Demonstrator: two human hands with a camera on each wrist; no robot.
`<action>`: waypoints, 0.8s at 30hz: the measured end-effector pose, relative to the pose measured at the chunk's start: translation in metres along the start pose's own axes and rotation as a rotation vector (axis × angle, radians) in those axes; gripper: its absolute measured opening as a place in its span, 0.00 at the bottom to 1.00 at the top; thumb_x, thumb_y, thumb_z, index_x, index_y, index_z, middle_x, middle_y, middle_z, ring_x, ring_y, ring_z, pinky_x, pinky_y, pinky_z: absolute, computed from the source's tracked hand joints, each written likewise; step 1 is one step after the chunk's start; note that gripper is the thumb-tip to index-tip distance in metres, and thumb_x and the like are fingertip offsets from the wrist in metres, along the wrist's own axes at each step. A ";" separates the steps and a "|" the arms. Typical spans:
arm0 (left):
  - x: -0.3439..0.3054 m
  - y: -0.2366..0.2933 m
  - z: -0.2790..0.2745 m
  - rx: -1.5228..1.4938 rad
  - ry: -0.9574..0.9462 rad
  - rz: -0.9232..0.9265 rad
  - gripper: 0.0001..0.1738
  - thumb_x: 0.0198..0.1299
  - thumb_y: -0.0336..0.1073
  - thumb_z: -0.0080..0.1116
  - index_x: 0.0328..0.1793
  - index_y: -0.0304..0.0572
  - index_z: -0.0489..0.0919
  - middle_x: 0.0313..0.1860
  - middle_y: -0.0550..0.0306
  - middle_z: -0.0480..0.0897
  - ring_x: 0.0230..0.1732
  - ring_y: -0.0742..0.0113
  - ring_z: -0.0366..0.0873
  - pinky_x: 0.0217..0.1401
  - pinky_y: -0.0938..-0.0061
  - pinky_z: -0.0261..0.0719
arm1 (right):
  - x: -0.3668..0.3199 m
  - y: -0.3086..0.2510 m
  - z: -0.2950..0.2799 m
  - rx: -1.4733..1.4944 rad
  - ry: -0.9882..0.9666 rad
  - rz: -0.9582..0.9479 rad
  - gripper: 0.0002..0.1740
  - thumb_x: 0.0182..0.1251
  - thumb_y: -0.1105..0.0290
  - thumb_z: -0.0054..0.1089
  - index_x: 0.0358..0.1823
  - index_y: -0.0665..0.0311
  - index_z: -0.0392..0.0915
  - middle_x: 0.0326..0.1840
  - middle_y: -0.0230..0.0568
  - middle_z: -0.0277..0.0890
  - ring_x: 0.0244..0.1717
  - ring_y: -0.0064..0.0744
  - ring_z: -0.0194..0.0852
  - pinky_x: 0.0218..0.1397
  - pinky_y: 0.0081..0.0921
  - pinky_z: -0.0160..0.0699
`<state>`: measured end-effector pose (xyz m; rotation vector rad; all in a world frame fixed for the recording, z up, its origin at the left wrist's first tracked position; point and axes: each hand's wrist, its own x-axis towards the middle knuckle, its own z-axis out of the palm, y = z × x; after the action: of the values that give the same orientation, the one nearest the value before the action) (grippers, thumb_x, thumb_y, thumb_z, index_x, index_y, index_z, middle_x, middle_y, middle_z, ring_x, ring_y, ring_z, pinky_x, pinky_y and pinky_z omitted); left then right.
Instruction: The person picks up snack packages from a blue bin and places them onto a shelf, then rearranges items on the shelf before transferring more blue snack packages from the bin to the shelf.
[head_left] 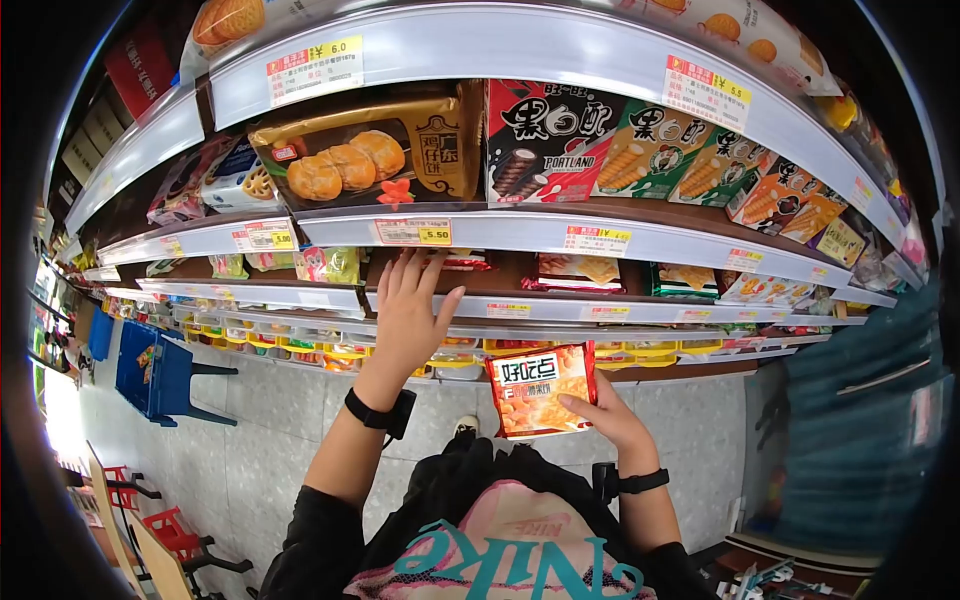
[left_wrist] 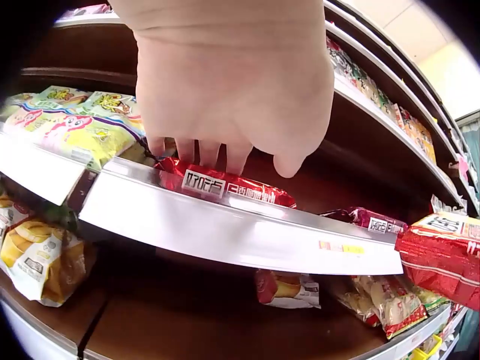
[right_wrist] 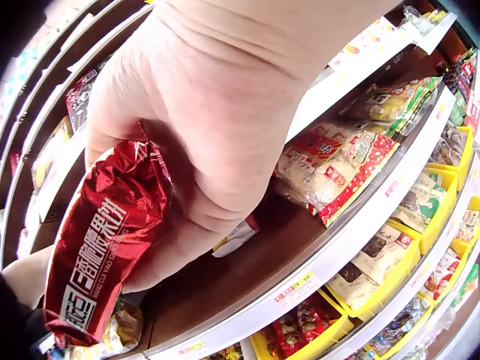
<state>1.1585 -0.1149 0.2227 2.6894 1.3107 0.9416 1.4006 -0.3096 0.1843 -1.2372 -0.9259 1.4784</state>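
My left hand (head_left: 405, 305) reaches up into the second shelf (head_left: 470, 232), fingers fairly straight and spread. In the left wrist view the fingertips (left_wrist: 199, 154) come down on a red snack packet (left_wrist: 225, 185) lying behind the shelf's silver rail (left_wrist: 225, 232). My right hand (head_left: 605, 412) holds an orange-red snack bag (head_left: 541, 388) in front of my chest, thumb across its lower right corner. The right wrist view shows the same shiny red bag (right_wrist: 101, 240) gripped in that hand (right_wrist: 217, 127).
Shelves of snack boxes and bags fill the wall ahead, with price tags (head_left: 413, 232) on the rails. Yellow bins (head_left: 345, 352) line the lowest shelf. A blue plastic chair (head_left: 160, 375) stands on the tiled floor at the left, red stools (head_left: 175, 535) below it.
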 end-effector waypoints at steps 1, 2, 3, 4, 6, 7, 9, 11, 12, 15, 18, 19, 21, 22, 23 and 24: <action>0.003 0.002 0.006 0.000 0.008 0.020 0.29 0.67 0.47 0.55 0.69 0.41 0.71 0.67 0.41 0.70 0.71 0.43 0.61 0.75 0.50 0.53 | -0.001 0.001 0.000 -0.001 0.002 0.001 0.38 0.66 0.69 0.65 0.72 0.70 0.55 0.68 0.42 0.67 0.66 0.28 0.65 0.68 0.27 0.64; 0.007 0.004 0.011 0.000 0.017 0.041 0.28 0.66 0.48 0.55 0.68 0.41 0.72 0.65 0.42 0.72 0.69 0.44 0.63 0.74 0.50 0.54 | -0.002 0.003 0.000 -0.001 0.007 0.000 0.38 0.66 0.69 0.65 0.72 0.70 0.55 0.68 0.42 0.67 0.66 0.28 0.65 0.68 0.27 0.64; 0.011 0.006 0.016 0.009 0.032 0.068 0.29 0.66 0.50 0.55 0.67 0.40 0.73 0.63 0.43 0.73 0.65 0.45 0.65 0.72 0.50 0.55 | -0.004 0.005 0.001 0.001 0.013 0.001 0.38 0.66 0.69 0.65 0.73 0.70 0.55 0.68 0.42 0.66 0.67 0.28 0.64 0.69 0.27 0.63; 0.015 0.010 0.018 0.004 0.031 0.073 0.29 0.66 0.50 0.55 0.67 0.40 0.73 0.63 0.43 0.73 0.65 0.45 0.65 0.72 0.50 0.55 | -0.006 0.007 0.001 0.003 0.020 0.003 0.39 0.66 0.69 0.65 0.73 0.70 0.54 0.69 0.42 0.66 0.67 0.28 0.63 0.70 0.27 0.62; 0.024 0.020 0.023 -0.055 -0.041 0.063 0.29 0.65 0.51 0.56 0.66 0.40 0.74 0.61 0.43 0.74 0.64 0.45 0.66 0.70 0.51 0.56 | -0.008 0.010 0.003 0.012 0.018 -0.021 0.38 0.67 0.69 0.64 0.73 0.70 0.53 0.69 0.42 0.66 0.67 0.28 0.63 0.70 0.27 0.63; 0.026 0.023 0.028 -0.042 -0.031 0.072 0.29 0.64 0.51 0.56 0.64 0.40 0.75 0.61 0.43 0.74 0.64 0.45 0.66 0.70 0.51 0.56 | -0.010 0.011 0.003 0.021 0.008 -0.043 0.38 0.68 0.69 0.63 0.73 0.70 0.53 0.68 0.42 0.65 0.67 0.28 0.63 0.69 0.27 0.63; 0.029 0.027 0.033 -0.031 -0.025 0.092 0.29 0.64 0.52 0.56 0.64 0.40 0.74 0.61 0.43 0.74 0.64 0.45 0.66 0.69 0.51 0.56 | -0.012 0.013 0.003 0.015 0.012 -0.049 0.38 0.68 0.69 0.63 0.74 0.70 0.53 0.68 0.42 0.65 0.67 0.28 0.63 0.70 0.27 0.62; 0.030 0.027 0.035 -0.015 -0.017 0.112 0.30 0.64 0.52 0.56 0.65 0.39 0.74 0.61 0.43 0.74 0.64 0.44 0.66 0.69 0.51 0.56 | -0.013 0.014 0.003 0.011 0.014 -0.058 0.39 0.68 0.69 0.63 0.74 0.70 0.52 0.68 0.42 0.65 0.67 0.28 0.63 0.70 0.27 0.62; 0.029 0.026 0.035 -0.053 -0.043 0.093 0.30 0.63 0.51 0.57 0.66 0.40 0.73 0.62 0.43 0.74 0.65 0.44 0.65 0.70 0.50 0.55 | -0.013 0.014 0.002 0.014 0.014 -0.054 0.39 0.68 0.69 0.63 0.74 0.70 0.52 0.68 0.42 0.65 0.67 0.28 0.62 0.70 0.27 0.62; 0.025 0.033 0.022 -0.152 -0.056 0.153 0.32 0.61 0.49 0.61 0.68 0.40 0.71 0.64 0.43 0.72 0.68 0.44 0.64 0.73 0.49 0.53 | -0.016 0.012 0.001 0.017 0.028 -0.062 0.39 0.68 0.68 0.64 0.74 0.70 0.52 0.68 0.42 0.65 0.67 0.28 0.62 0.70 0.27 0.62; 0.009 0.054 -0.007 -0.408 -0.164 0.368 0.38 0.56 0.49 0.67 0.71 0.46 0.68 0.70 0.45 0.68 0.73 0.45 0.61 0.75 0.48 0.52 | -0.017 0.015 0.000 0.040 0.054 -0.065 0.39 0.68 0.68 0.64 0.74 0.70 0.52 0.69 0.42 0.64 0.68 0.28 0.62 0.71 0.27 0.61; -0.004 0.055 -0.005 -0.473 -0.322 0.427 0.46 0.50 0.52 0.71 0.74 0.48 0.65 0.73 0.45 0.64 0.75 0.45 0.59 0.75 0.48 0.54 | -0.018 0.017 -0.001 0.060 0.068 -0.054 0.39 0.68 0.68 0.64 0.74 0.70 0.52 0.69 0.41 0.64 0.68 0.28 0.62 0.71 0.27 0.61; -0.028 0.072 -0.011 -0.510 -0.403 0.444 0.50 0.46 0.52 0.73 0.75 0.49 0.64 0.74 0.45 0.63 0.74 0.43 0.58 0.75 0.48 0.55 | -0.017 0.019 -0.001 0.059 0.062 -0.060 0.39 0.68 0.69 0.64 0.74 0.70 0.51 0.69 0.41 0.64 0.67 0.27 0.62 0.70 0.27 0.61; -0.036 0.080 -0.013 -0.548 -0.489 0.461 0.54 0.43 0.53 0.75 0.76 0.49 0.62 0.74 0.44 0.61 0.74 0.41 0.58 0.74 0.48 0.55 | -0.016 0.018 0.000 0.062 0.056 -0.062 0.39 0.68 0.69 0.64 0.74 0.69 0.51 0.69 0.41 0.63 0.67 0.26 0.62 0.70 0.26 0.61; -0.041 0.083 -0.013 -0.553 -0.470 0.462 0.54 0.43 0.53 0.75 0.76 0.49 0.62 0.74 0.44 0.61 0.74 0.41 0.58 0.74 0.48 0.55 | -0.015 0.015 0.002 0.043 0.060 -0.070 0.39 0.68 0.69 0.64 0.74 0.69 0.52 0.69 0.40 0.64 0.67 0.26 0.62 0.70 0.26 0.62; -0.045 0.085 -0.013 -0.545 -0.473 0.429 0.56 0.40 0.52 0.76 0.77 0.49 0.61 0.73 0.43 0.61 0.73 0.40 0.58 0.74 0.48 0.56 | -0.014 0.011 0.004 0.022 0.059 -0.076 0.39 0.68 0.69 0.64 0.74 0.69 0.52 0.69 0.40 0.64 0.67 0.26 0.62 0.70 0.26 0.62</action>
<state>1.1914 -0.2053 0.2321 2.5376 0.3328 0.5093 1.3947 -0.3260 0.1782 -1.2104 -0.9053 1.3813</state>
